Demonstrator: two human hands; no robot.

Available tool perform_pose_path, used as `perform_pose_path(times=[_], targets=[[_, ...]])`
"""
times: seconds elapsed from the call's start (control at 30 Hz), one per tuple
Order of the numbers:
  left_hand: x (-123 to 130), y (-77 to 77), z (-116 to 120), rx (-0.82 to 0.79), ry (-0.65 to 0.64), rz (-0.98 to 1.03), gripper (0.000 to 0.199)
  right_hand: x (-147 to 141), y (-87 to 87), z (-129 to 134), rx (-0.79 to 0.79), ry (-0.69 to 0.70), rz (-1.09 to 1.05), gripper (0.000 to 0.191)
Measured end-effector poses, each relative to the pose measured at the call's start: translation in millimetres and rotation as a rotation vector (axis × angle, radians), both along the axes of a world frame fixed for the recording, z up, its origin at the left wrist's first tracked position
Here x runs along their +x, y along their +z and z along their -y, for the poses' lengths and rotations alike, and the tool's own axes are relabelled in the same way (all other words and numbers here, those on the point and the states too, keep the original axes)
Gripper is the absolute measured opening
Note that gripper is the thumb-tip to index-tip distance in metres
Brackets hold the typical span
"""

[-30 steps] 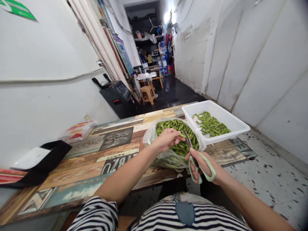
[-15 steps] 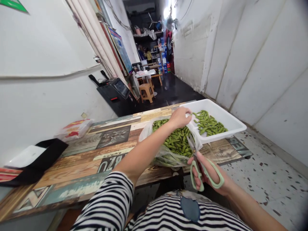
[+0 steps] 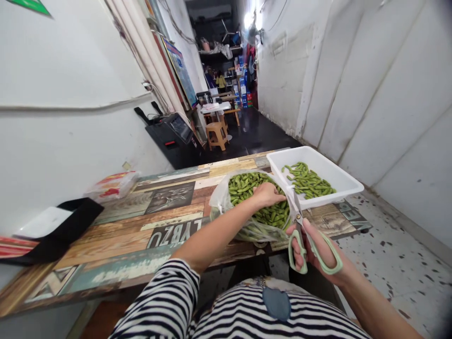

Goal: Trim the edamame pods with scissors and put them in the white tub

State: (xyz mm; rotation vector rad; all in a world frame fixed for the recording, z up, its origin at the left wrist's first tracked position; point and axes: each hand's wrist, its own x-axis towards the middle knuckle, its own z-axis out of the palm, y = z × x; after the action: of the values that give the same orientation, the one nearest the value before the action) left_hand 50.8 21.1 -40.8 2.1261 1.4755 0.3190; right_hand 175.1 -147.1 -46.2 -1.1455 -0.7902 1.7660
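Note:
My left hand (image 3: 267, 194) is down among the green edamame pods (image 3: 247, 186) in a clear plastic bag (image 3: 219, 200). Its fingers are bent and closed on the pods, the tips partly hidden. Just right of the bag, my right hand (image 3: 323, 249) holds scissors (image 3: 298, 217) with pale green handles, fingers through the loops. The blades point up and are parted, in front of the near edge of a white plastic tray (image 3: 344, 181). More edamame pods (image 3: 310, 181) lie loose inside this tray.
The bag and tray rest on a wood-patterned table (image 3: 187, 212). At its left are a black holder (image 3: 76, 221) and a plastic-wrapped packet (image 3: 115, 185). A black machine (image 3: 173, 136) stands behind it. Farther back are a stool (image 3: 216, 135) and a person (image 3: 221, 82).
My left hand has moved from the bag's rim beside the tray back and down into the pods. The scissors in my right hand have shifted slightly right and up. The view has turned a little.

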Motion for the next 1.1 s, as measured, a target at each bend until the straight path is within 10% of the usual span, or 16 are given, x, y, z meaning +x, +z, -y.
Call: perform_pose_path(times=[0.33,0.53,1.1], targets=[[-73.0,41.6,7.3,0.172,-0.076,0.002,0.024,-15.9,1.9,-18.0,-0.005,0.146,0.077,0.045],[-69.1,47.3,24.1,-0.183,-0.186,0.245,0.024,-20.0,5.6,-28.5,0.126,0.215,0.263,0.048],[-72.1,54.3,25.5,-0.354,-0.257,0.279,0.017,-24.0,7.2,-30.0,0.126,0.219,0.415,0.049]])
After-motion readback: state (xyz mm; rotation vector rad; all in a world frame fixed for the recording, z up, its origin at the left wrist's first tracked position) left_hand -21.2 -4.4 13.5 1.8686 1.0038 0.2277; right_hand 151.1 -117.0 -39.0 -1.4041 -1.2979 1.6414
